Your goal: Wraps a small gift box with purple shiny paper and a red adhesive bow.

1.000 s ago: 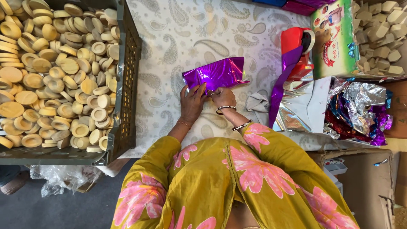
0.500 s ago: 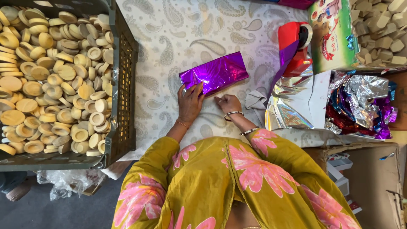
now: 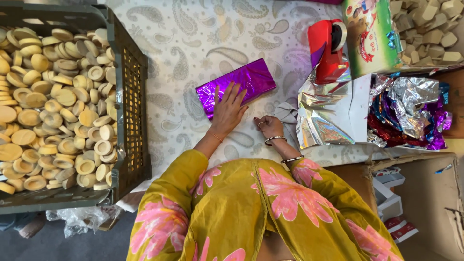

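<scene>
The left hand is pressing flat, fingers spread, on the near edge of the purple foil-wrapped box, pinning it to the paisley cloth rather than gripping it. The right hand is resting just beside it on the cloth, fingers curled loosely together; whether it is pinching something small, I cannot tell from this angle. So the two hands are sitting close but apart, the box lying under and just beyond the left one, up and to the left of the right. Judging by how things lie, the wrapping is looking mostly done: the foil is covering the whole top and the visible sides, tight and smooth. Whether the ends are folded and taped, the view is not showing, so sealing may be what is left. Moving outward, a red tape dispenser is standing near the box's far right corner, well within reach of the right hand. Beside it a sheet of silver foil is curling up, and past that a heap of crumpled coloured foils is spilling over. A green printed carton is lying at the top right. Off to the left, a dark plastic crate is brimming with round tan cakes, all unwrapped.
</scene>
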